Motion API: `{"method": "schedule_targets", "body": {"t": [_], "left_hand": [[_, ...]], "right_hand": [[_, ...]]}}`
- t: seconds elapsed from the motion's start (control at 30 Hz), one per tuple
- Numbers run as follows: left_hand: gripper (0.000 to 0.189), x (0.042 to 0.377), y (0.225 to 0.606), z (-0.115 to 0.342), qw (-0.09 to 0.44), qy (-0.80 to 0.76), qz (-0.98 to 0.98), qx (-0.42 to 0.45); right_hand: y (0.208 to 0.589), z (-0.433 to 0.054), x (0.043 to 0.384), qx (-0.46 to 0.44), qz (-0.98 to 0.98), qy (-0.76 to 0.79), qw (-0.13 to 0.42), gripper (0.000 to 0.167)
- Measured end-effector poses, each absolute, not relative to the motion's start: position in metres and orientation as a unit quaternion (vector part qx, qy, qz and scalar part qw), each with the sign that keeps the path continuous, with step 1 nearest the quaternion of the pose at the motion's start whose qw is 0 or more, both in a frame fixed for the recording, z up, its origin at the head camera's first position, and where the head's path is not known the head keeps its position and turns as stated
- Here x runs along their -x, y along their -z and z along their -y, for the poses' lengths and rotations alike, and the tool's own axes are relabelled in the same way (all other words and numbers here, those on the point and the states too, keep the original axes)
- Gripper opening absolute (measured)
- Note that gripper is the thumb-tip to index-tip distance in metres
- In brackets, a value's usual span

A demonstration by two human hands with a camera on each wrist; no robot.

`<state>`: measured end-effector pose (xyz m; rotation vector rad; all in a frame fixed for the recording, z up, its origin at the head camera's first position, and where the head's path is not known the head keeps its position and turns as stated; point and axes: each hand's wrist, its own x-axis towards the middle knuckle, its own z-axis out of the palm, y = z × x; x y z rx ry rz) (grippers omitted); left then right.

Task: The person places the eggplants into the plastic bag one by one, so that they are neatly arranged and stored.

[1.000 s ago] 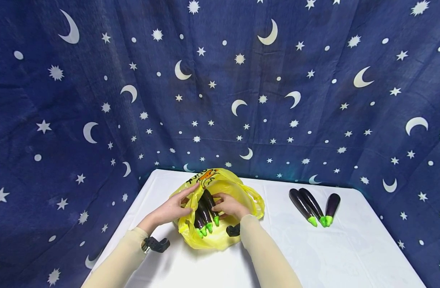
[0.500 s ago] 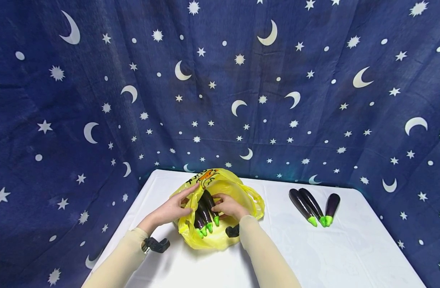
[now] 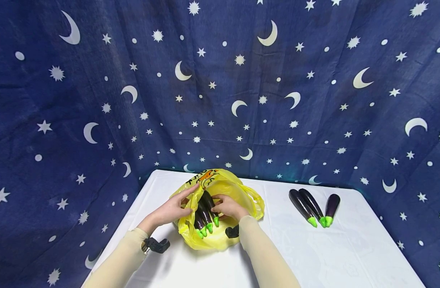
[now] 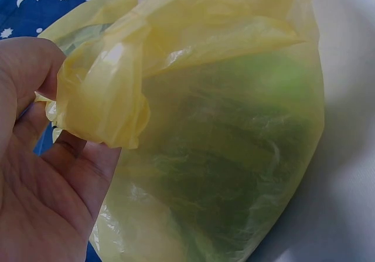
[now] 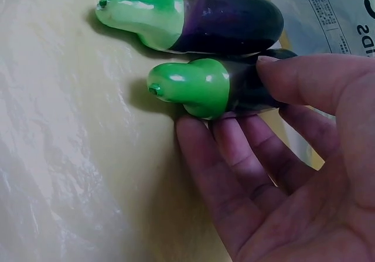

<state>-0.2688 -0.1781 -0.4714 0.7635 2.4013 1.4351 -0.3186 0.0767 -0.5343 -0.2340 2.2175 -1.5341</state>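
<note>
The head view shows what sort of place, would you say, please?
Probably a makeshift recording booth: a star-print curtain hangs behind a white-clothed table, with black wrist devices in view.

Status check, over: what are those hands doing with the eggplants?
Left hand grips yellow bag; right hand holds eggplant inside. Three other eggplants outside, on table. Nothing seen blocking.

Glossy purple eggplants (image 3: 205, 215), apparently four, lie side by side inside the open yellow bag (image 3: 234, 189).
</note>
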Motion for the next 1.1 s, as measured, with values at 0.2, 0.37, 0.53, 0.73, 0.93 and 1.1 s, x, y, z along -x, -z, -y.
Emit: {"method": "schedule_targets", "body": {"t": [0.2,0.37,0.53,0.73,0.93,1.1], "left_hand": [[0.086,0.268,0.47,0.177,0.119,-0.487,-0.825,-0.26],[0.087,0.268,0.47,0.177,0.121,-0.489,-0.824,-0.259],[0.086,0.269,0.471,0.177,0.119,-0.493,-0.82,-0.265],[0.087,0.27,0.472,0.178,0.122,-0.498,-0.816,-0.268],[0.087,0.271,0.473,0.177,0.12,-0.496,-0.816,-0.27],[0.087,0.27,0.472,0.176,0.115,-0.494,-0.818,-0.272]], "right_hand": [[0.534,-0.076,0.318,0.087,-0.799,0.554,0.217,0.06],[0.534,-0.078,0.319,0.095,-0.799,0.554,0.214,0.061],[0.533,-0.082,0.318,0.102,-0.8,0.553,0.208,0.063],[0.531,-0.088,0.317,0.116,-0.793,0.562,0.203,0.064],[0.525,-0.092,0.313,0.132,-0.798,0.553,0.198,0.062],[0.519,-0.096,0.308,0.159,-0.807,0.537,0.189,0.061]]}}
